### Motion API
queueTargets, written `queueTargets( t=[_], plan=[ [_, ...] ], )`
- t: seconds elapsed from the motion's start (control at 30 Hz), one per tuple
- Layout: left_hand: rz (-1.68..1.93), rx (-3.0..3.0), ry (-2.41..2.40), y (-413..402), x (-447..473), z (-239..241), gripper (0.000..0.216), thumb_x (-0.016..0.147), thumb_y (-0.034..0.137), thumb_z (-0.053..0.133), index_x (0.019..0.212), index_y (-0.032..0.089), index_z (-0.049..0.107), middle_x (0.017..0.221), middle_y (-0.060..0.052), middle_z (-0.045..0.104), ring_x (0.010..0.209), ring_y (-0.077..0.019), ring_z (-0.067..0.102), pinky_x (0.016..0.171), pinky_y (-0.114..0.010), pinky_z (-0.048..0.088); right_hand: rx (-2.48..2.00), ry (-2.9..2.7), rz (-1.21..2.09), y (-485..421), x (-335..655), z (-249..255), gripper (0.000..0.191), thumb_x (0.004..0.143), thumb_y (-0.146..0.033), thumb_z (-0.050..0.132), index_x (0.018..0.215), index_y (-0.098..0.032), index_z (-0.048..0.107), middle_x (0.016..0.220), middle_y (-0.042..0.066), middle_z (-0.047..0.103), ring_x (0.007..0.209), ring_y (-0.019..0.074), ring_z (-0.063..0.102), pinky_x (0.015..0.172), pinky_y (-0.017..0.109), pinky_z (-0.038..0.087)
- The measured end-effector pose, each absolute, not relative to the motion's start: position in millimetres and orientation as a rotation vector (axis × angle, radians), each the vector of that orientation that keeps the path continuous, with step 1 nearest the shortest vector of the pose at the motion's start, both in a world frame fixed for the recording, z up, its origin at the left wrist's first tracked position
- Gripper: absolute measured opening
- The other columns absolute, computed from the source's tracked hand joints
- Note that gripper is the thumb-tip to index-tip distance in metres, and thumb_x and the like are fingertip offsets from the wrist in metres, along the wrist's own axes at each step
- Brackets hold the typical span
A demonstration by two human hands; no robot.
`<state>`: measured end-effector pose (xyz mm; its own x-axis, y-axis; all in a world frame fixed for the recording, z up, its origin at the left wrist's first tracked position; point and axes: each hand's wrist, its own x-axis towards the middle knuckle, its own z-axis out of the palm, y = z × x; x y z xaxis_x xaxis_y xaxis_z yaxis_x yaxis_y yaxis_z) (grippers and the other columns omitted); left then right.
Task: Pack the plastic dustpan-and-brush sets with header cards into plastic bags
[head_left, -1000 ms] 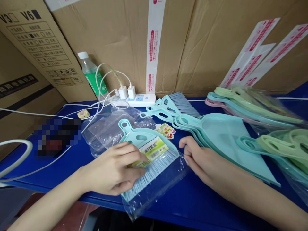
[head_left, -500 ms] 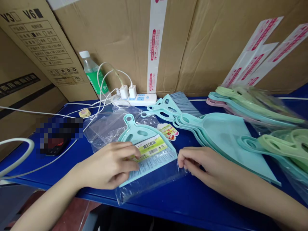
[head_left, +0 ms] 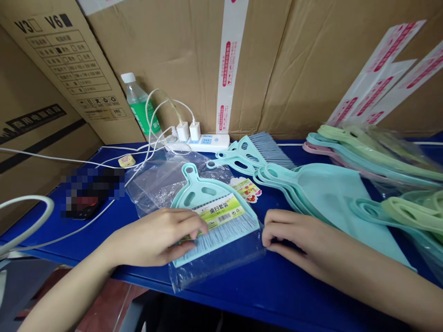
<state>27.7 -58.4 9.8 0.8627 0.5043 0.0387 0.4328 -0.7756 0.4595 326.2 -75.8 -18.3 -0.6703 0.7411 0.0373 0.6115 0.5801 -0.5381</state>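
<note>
A light-blue dustpan [head_left: 194,186] and small brush [head_left: 221,234] lie together in a clear plastic bag [head_left: 204,272] on the blue table. A yellow-green label card [head_left: 224,210] printed with Chinese text covers the brush head. My left hand [head_left: 166,235] rests over the left side of the brush, its thumb apart from its bent fingers. At the bag's right edge, the fingers of my right hand [head_left: 290,233] are curled in a pinch on the plastic. A colourful cartoon tag [head_left: 246,189] sits just behind the set.
Nested light-blue dustpans [head_left: 332,189] and loose brushes [head_left: 266,150] lie to the right and behind. Bagged green sets [head_left: 374,147] stand at far right. A power strip [head_left: 216,143], a bottle [head_left: 140,108], cables and a dark phone [head_left: 86,207] are at back left. Cardboard boxes [head_left: 180,60] wall the rear.
The whole view has shifted slightly, so things appear farther right. My left fingers have spread a little over the brush. My right hand stays at the bag's edge.
</note>
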Motion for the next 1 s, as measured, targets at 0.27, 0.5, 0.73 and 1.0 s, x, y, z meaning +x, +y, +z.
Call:
queueTargets(
  t=[0.27,0.5,0.73,1.0],
  plan=[
    [0.144,2.551,0.626,-57,26,14,0.015,0.092,0.007,0.050,0.097,0.019,0.058,0.087,-0.004,0.065,0.072,-0.0151,0.060,0.063,-0.025,0.045,-0.955,-2.578,0.445,-73,321,-13,0.024,0.096,-0.015,0.043,0.078,-0.023,0.057,0.105,0.007,0.066,0.104,0.0247,0.056,0.082,0.039,0.049],
    [0.067,2.501,0.667,-61,22,19,0.017,0.087,0.007,0.055,0.098,0.020,0.055,0.092,-0.004,0.065,0.080,-0.0177,0.062,0.068,-0.026,0.048,-0.982,-2.542,0.539,-72,313,-10,0.024,0.099,-0.017,0.035,0.083,-0.022,0.052,0.092,0.006,0.065,0.089,0.0213,0.058,0.077,0.037,0.050],
    [0.005,2.507,0.647,-60,17,20,0.025,0.082,0.017,0.074,0.098,0.020,0.054,0.090,-0.003,0.063,0.079,-0.0186,0.060,0.069,-0.027,0.046,-1.004,-2.519,0.617,-71,309,-13,0.023,0.098,-0.016,0.034,0.079,-0.023,0.045,0.082,0.003,0.060,0.078,0.0189,0.055,0.075,0.036,0.047],
    [-0.077,2.531,0.489,-58,12,20,0.061,0.055,0.029,0.094,0.099,0.022,0.052,0.096,-0.002,0.062,0.088,-0.0215,0.059,0.082,-0.031,0.049,-1.069,-2.493,0.646,-71,304,-14,0.024,0.097,-0.012,0.032,0.085,-0.022,0.049,0.085,0.005,0.059,0.081,0.0194,0.056,0.073,0.034,0.047]
  ],
)
